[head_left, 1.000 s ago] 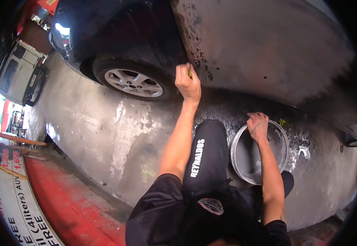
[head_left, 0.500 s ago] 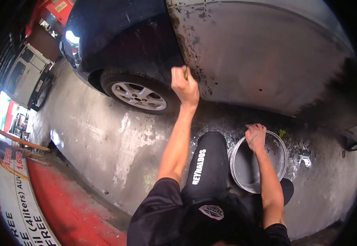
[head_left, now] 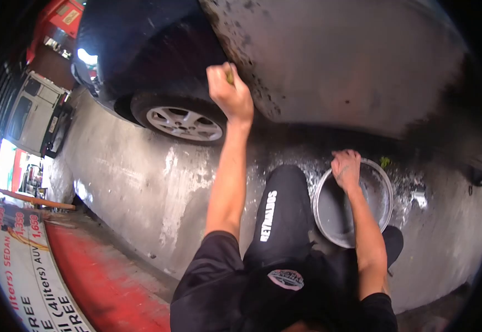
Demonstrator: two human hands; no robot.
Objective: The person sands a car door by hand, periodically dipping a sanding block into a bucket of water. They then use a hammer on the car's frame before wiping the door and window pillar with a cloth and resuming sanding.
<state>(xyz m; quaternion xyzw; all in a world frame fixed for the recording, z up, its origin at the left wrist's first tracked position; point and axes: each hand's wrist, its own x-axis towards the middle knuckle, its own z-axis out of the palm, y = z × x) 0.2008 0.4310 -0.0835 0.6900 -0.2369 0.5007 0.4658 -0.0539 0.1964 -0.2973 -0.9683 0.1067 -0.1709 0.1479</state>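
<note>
My left hand [head_left: 230, 98] is closed in a fist around a small yellow-green piece [head_left: 230, 76]; what it is, I cannot tell. The fist overlaps the seam between the car's dark front fender [head_left: 158, 61] and its dull grey door panel [head_left: 329, 66], whose front edge has worn, speckled patches. Below it is the front wheel [head_left: 184, 123] with its silver spoked rim. My right hand [head_left: 346, 167] has its fingers hooked over the far rim of a round bucket [head_left: 389, 191]. Greyish liquid shows inside the bucket, partly hidden by my forearm.
My bent knee [head_left: 286, 180] is between my arms, beside the bucket. A yellow-green scrap [head_left: 384, 161] lies on the wet concrete floor [head_left: 141, 182] past the bucket. At left are a lettered price sign [head_left: 17, 265], an orange pole [head_left: 47, 203] and a parked light-coloured van [head_left: 35, 110].
My left fist has shifted up and left along the seam, still holding the yellow-green piece. My right hand stays on the bucket rim. The whole view has tilted slightly.
</note>
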